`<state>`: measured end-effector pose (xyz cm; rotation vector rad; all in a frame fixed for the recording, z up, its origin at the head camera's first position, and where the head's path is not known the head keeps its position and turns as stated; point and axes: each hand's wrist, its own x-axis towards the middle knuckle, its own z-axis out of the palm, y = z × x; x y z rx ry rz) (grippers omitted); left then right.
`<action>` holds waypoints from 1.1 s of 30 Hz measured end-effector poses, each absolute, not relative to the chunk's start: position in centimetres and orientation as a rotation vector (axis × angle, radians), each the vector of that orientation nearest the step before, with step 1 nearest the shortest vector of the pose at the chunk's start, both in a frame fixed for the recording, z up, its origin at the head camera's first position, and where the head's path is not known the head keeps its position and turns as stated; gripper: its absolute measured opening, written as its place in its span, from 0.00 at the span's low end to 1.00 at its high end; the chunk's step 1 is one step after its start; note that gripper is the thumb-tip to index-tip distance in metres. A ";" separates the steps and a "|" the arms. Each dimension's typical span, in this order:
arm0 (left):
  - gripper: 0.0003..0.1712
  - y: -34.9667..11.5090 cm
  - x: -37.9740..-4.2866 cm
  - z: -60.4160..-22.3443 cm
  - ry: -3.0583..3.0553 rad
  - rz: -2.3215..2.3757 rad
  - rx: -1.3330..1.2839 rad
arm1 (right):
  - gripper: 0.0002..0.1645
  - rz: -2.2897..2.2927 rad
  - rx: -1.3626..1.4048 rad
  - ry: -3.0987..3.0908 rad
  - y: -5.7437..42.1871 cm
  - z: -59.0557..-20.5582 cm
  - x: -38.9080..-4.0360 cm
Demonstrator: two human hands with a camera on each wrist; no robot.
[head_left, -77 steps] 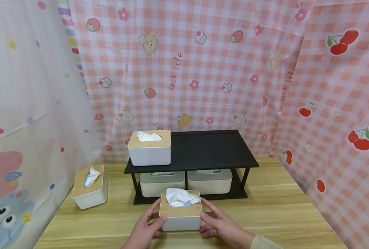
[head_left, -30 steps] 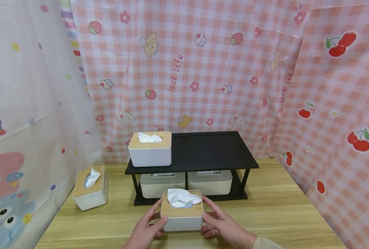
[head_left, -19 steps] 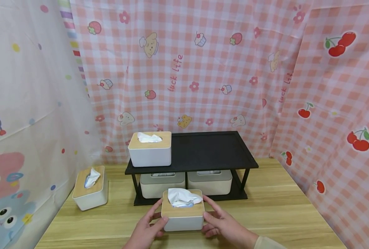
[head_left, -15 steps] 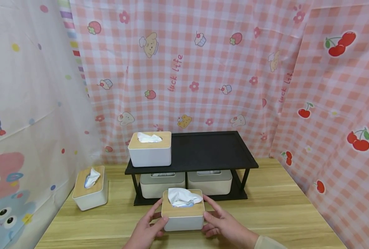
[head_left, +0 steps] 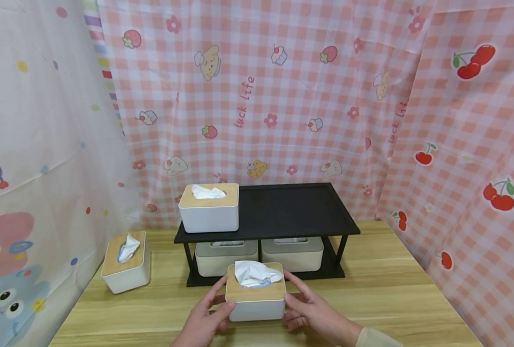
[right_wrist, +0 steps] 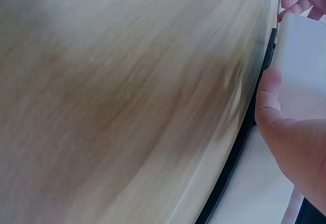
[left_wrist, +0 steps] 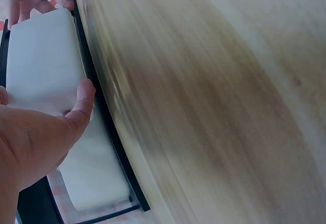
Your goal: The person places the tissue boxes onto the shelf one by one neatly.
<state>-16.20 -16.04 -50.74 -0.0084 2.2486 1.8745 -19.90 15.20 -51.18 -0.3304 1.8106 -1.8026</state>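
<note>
In the head view a white tissue box (head_left: pixel 257 311) with a light wooden lid and a white tissue standing out of its slot is held level, close over the table in front of the black rack. My left hand (head_left: pixel 205 315) grips its left end, thumb at the front corner and fingers along the side. At the right end my right hand (head_left: pixel 311 311) grips it the same way. Both wrist views show the box's plain white side, with the left thumb (left_wrist: pixel 84 99) and the right thumb (right_wrist: pixel 268 94) pressed near its edges.
A black two-tier rack (head_left: pixel 291 207) stands behind the hands. Its top carries a wood-lidded tissue box (head_left: pixel 209 219) at the left; below sit two grey-lidded boxes, a left one (head_left: pixel 226 260) and a right one (head_left: pixel 291 255). Another wood-lidded box (head_left: pixel 127 277) rests on the table's left side.
Both hands, keeping their grip, have shifted the tissue box slightly to the right and a little upward in the head view. The rack and the other boxes have stayed in place.
</note>
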 end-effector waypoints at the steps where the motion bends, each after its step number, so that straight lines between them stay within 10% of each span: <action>1: 0.46 -16.0 -16.2 -50.7 2.244 1.876 -0.003 | 0.45 -1.801 -0.331 1.811 15.2 -51.1 -19.9; 33: 0.45 -15.2 -16.1 -49.0 2.280 1.855 0.031 | 0.46 -1.819 -0.365 1.837 16.2 -49.2 -19.3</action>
